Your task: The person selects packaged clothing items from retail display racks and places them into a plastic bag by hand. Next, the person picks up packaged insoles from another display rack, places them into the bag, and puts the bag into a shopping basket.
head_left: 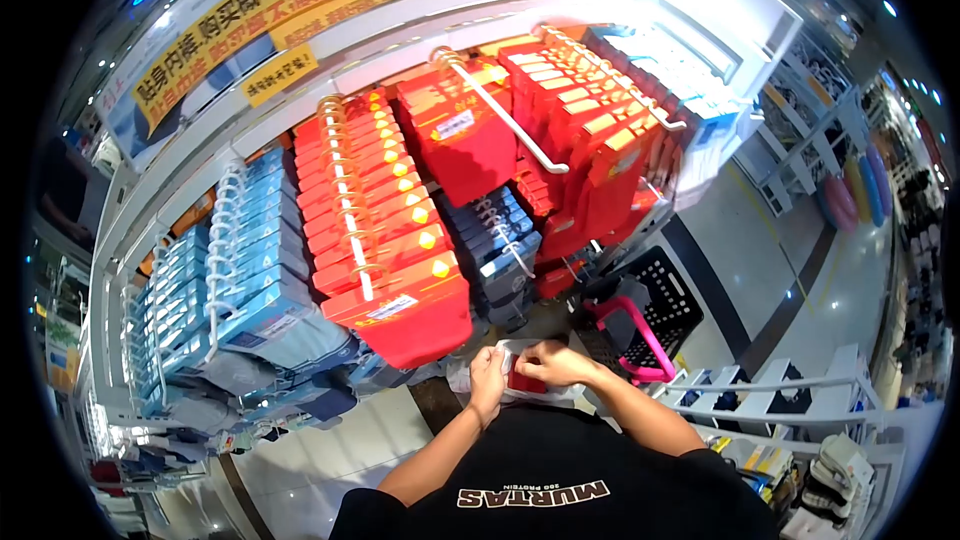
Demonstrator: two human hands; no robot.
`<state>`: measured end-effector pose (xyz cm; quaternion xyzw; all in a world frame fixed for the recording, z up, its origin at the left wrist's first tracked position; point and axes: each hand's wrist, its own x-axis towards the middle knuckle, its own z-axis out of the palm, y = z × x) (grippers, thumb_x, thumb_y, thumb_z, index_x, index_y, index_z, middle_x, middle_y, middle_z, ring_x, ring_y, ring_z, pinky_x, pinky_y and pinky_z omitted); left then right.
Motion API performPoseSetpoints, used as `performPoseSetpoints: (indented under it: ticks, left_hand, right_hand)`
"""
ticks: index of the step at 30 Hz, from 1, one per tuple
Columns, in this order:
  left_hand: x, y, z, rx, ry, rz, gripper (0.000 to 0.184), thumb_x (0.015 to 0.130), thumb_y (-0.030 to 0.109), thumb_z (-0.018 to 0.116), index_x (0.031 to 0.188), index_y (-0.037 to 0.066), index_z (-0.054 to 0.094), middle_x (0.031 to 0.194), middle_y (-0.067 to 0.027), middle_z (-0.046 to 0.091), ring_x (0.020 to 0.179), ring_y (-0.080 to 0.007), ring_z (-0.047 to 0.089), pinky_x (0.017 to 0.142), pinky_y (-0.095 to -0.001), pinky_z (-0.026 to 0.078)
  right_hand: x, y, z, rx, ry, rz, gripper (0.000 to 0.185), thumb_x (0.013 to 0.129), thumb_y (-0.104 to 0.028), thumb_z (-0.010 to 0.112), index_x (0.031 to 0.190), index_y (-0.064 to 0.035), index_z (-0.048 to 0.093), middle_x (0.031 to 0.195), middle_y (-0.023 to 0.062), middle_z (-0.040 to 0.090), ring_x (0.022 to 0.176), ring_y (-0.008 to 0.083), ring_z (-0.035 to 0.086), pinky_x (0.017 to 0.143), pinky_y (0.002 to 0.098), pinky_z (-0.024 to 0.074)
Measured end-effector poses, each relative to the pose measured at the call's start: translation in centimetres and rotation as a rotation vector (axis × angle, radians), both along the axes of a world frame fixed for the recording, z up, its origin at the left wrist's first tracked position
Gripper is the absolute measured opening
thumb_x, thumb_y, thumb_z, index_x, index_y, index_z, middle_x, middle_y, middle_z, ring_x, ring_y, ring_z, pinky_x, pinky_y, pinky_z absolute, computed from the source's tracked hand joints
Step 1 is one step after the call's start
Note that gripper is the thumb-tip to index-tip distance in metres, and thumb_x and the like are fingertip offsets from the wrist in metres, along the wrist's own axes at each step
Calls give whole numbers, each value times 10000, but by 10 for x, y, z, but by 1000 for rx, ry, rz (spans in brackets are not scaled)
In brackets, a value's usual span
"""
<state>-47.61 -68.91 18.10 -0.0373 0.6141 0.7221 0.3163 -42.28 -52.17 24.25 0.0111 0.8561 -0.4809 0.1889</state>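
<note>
We have both hands low in front of the chest, close together over a soft white plastic wrapping with a flat red item showing in it. Left hand: grip clamped on the wrapping's left side. Right hand: fingers bent down at the red item, grip partly hidden; we cannot tell whether it is pinched on anything. Red item sits between our hands, just in front of the black printed T-shirt.

Beyond the hands we see the white metal display rack: a long row of red cardboard packs on a hook, light-blue packs to its left, more red packs to its right. Right of our hands, near them: black perforated plastic basket with a thick pink handle. Pale tiled floor below.
</note>
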Motion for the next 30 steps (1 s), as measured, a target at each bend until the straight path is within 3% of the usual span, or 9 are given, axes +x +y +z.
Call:
performPoseSetpoints:
  ticks: [1,2,4,7,10,14,21,30]
  left_hand:
    - [0,3,10,0,1,-20,228,1004,198,501,836,57,561,675,37,504,576,-33,415,506,-221,333]
    - [1,7,15,5,7,-42,229,1004,202,503,835,59,562,674,35,504,578,-33,416,508,-221,334]
    - [5,15,14,-20,-15,-104,235,1003,217,509,821,73,549,659,38,482,558,-34,392,496,-221,316]
    - [14,28,36,-16,-12,-168,230,1003,228,508,819,91,519,639,44,443,533,-42,361,467,-225,286]
    - [22,32,37,75,-46,-205,231,1001,232,513,810,103,497,640,47,433,528,-41,359,456,-225,280]
    - [24,28,36,82,-86,-214,248,1004,236,509,797,100,495,666,28,469,518,-64,415,463,-227,357]
    - [22,30,34,63,-113,-217,254,1000,225,521,782,109,459,660,51,444,530,-31,352,454,-217,277]
    - [20,31,28,90,-54,-223,194,1000,195,508,876,55,560,796,35,539,711,-50,455,648,-222,388]
  right_hand:
    - [9,-2,-38,49,32,-1,306,891,-262,554,997,5,658,961,229,665,907,378,633,833,422,480]
    - [15,-5,-61,62,-92,-55,308,897,-264,538,988,1,667,968,224,673,937,377,633,850,422,477]
    - [17,-13,-130,217,0,4,369,860,-331,584,1051,-25,664,1027,215,673,974,364,636,864,417,479]
    - [2,-12,-136,249,-334,118,509,807,-399,621,1177,-50,617,1161,218,637,1090,361,604,942,431,454]
    - [13,-21,-234,452,-61,12,651,771,-445,632,1279,-48,540,1288,236,560,1213,364,533,1021,461,403]
    - [17,-27,-253,370,-42,102,701,790,-436,607,1326,-4,473,1367,252,489,1281,385,467,1062,493,360]
    - [22,-37,-243,374,-70,93,687,813,-412,580,1348,-4,444,1387,258,458,1302,391,433,1074,499,338]
    - [29,-42,-238,383,-119,98,669,842,-381,545,1377,-4,408,1413,265,419,1330,399,390,1089,507,310]
